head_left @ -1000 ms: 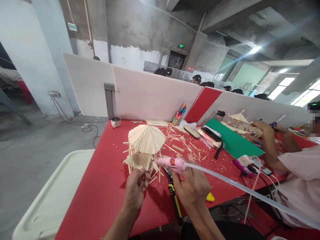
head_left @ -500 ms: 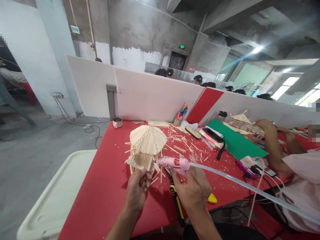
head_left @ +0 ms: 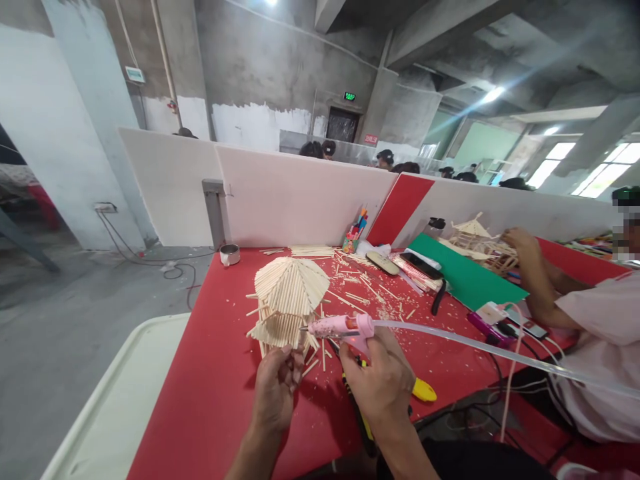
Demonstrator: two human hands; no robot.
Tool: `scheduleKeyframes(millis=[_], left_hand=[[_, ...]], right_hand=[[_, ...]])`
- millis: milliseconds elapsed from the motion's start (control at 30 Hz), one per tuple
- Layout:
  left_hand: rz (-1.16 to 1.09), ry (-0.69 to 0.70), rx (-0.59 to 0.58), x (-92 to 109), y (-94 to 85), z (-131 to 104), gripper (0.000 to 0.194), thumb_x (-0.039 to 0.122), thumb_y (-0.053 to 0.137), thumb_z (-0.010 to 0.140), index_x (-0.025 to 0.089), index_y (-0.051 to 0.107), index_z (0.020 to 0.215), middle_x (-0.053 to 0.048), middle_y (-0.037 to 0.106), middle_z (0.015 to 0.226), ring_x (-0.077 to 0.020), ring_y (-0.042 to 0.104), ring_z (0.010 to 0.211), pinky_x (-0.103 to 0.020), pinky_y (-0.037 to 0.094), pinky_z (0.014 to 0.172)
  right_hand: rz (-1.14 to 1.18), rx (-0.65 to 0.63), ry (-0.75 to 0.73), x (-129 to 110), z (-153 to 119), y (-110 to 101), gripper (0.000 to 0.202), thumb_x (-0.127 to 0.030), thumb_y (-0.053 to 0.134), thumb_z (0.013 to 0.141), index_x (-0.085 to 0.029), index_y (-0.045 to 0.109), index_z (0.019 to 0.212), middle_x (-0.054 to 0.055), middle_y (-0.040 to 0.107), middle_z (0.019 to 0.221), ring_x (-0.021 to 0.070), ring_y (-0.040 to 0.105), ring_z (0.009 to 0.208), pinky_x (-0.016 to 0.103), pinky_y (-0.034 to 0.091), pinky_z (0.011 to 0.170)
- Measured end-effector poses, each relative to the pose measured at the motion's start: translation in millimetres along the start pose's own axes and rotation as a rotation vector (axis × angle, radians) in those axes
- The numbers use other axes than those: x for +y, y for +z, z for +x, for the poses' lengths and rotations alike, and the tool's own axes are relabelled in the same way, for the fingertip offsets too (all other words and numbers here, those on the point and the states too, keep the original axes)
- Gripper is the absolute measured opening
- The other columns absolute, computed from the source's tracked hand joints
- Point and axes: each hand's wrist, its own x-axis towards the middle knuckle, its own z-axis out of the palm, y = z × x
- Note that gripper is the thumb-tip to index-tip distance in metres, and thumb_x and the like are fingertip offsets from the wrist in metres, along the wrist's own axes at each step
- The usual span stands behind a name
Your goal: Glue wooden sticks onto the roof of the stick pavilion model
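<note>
In the head view, the model (head_left: 293,287) stood toward the table's (head_left: 200,407) far left corner. The right hand (head_left: 380,377) gripped the gun (head_left: 343,326), its long axis running sideways, nozzle leftward at the lower roof (head_left: 277,329), just above the left hand's (head_left: 274,387) fingertips. Those were curled at that roof's near edge; whether they pinched anything, I couldn't tell.

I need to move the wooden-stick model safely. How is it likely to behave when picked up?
The wooden-stick model would probably feel light for its size, being built of thin sticks. Its closely packed upper roof looks fairly stiff. The stick ends jutting from its side could snag or snap.
</note>
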Motion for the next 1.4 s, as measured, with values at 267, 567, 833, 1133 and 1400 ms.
scheduleKeyframes(millis=[267,567,833,1133,1400], left_hand=[[0.017,-0.012,-0.016,2.6,2.5,0.7,0.027,0.036,0.075,0.055,0.014,0.059,0.053,0.001,0.058,0.047,-0.0046,0.04,0.035,-0.017,0.027,0.034],[0.009,-0.01,-0.018,1.5,1.6,1.6,0.025,0.035,0.073,0.057,0.015,0.059,0.054,0.001,0.058,0.046,-0.0046,0.038,0.035,-0.016,0.026,0.033],[0.008,-0.004,-0.012,0.3,0.1,1.8,0.025,0.034,0.074,0.056,0.014,0.059,0.055,0.001,0.058,0.048,-0.0038,0.037,0.035,-0.016,0.025,0.034],[0.012,0.003,-0.035,0.9,-0.4,0.8,0.024,0.034,0.073,0.058,0.014,0.06,0.057,0.001,0.058,0.048,-0.0043,0.038,0.036,-0.017,0.025,0.034],[0.004,0.002,-0.033,1.2,-1.8,0.9,0.024,0.034,0.073,0.059,0.014,0.06,0.057,0.001,0.059,0.049,-0.0046,0.04,0.037,-0.017,0.027,0.035]], right_hand=[[0.002,-0.001,0.007,-1.0,-1.0,-2.4,0.018,-0.03,0.056,0.083,-0.02,0.061,0.068,0.005,0.063,0.063,0.0173,0.061,0.075,0.024,0.045,0.069],[0.019,-0.016,0.021,-0.9,-2.3,-3.9,0.017,-0.026,0.059,0.082,-0.02,0.06,0.066,0.004,0.061,0.061,0.0169,0.061,0.076,0.024,0.044,0.071],[0.015,-0.03,0.032,0.1,-5.1,-1.7,0.013,-0.027,0.059,0.081,-0.019,0.063,0.071,0.005,0.061,0.064,0.0167,0.061,0.077,0.023,0.044,0.072],[-0.011,-0.032,0.026,-0.1,-6.7,-1.4,0.016,-0.028,0.058,0.082,-0.019,0.063,0.069,0.005,0.061,0.062,0.0179,0.062,0.076,0.024,0.044,0.069],[-0.025,-0.03,0.012,0.8,-9.2,0.1,0.016,-0.03,0.058,0.082,-0.019,0.063,0.071,0.004,0.061,0.061,0.0184,0.062,0.075,0.025,0.045,0.07]])
